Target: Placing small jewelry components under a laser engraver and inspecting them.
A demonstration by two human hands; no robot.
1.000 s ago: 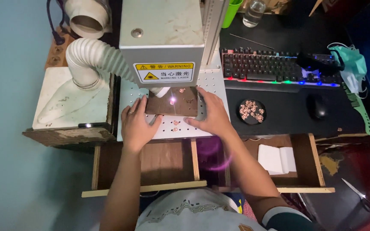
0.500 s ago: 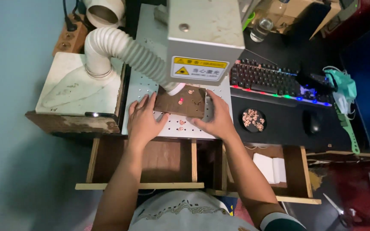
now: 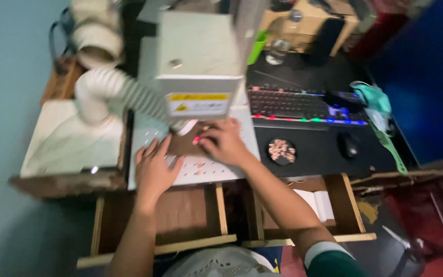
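We see the right hand [image 3: 225,141] w/ fingers curled down on the brown flat piece [image 3: 184,145], pressing its right end; the left hand [image 3: 153,166] lies flat, fingers spread wide, touching the piece's lower left edge. The piece is thin, brown, blurred, and sits on the white perforated plate [image 3: 216,172] under the grey machine head [image 3: 197,56]. A few small pink bits lie on the plate near the hands. Right of it, a small round dish [image 3: 281,152] holds pinkish small pieces. Below, the open wooden drawer [image 3: 180,215] looks bare inside; the right drawer [image 3: 329,205] holds white paper. Vs. 0.5 s ago: the right hand moved from the piece's right edge onto its top; the view is more blurred.
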